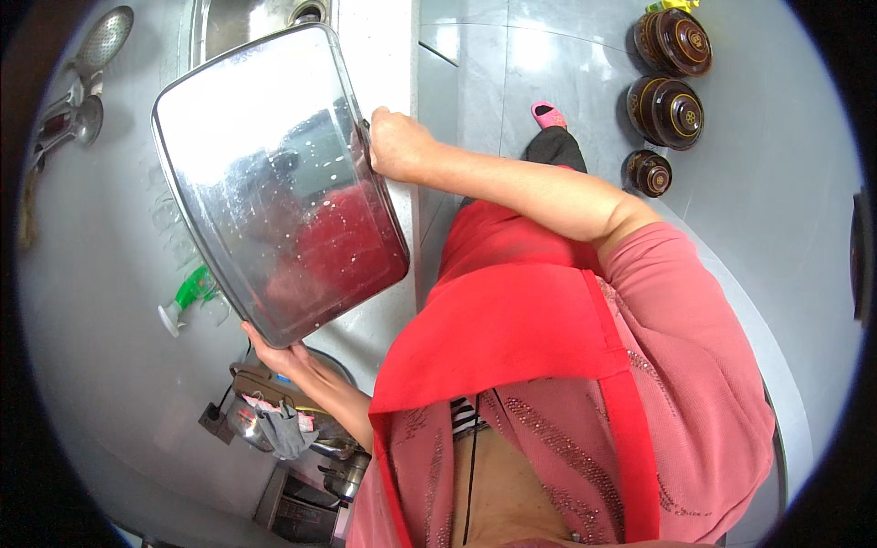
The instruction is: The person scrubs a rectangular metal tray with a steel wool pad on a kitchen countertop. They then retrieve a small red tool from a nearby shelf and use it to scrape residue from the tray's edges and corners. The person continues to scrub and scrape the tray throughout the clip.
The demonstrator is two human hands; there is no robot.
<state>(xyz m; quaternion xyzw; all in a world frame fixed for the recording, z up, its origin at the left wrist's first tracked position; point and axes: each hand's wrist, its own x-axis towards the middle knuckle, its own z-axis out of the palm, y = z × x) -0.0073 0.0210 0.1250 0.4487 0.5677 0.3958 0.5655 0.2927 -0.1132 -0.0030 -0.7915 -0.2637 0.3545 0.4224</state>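
A large, rectangular, glossy panel with rounded corners and a raised rim [274,171], perhaps a metal tray or lid, is held tilted over the worktop. White specks and drops dot its face, which mirrors the red apron. My right hand [401,147] is closed on its right edge, by a small dark fitting. At the bottom corner my left hand [277,353] grips the rim, with its fingers partly hidden behind the panel. A steel sink [240,24] with a round drain lies beyond the panel's far edge.
A pale worktop [377,48] runs under the panel. Skimmer [106,38] and ladle [88,120] hang at left. A green and white object [190,291] and clear glassware stand beside the panel. A grey cloth [284,428] lies near the kettle-like metal pot [348,476]. Brown lidded jars [675,113] stand on the floor.
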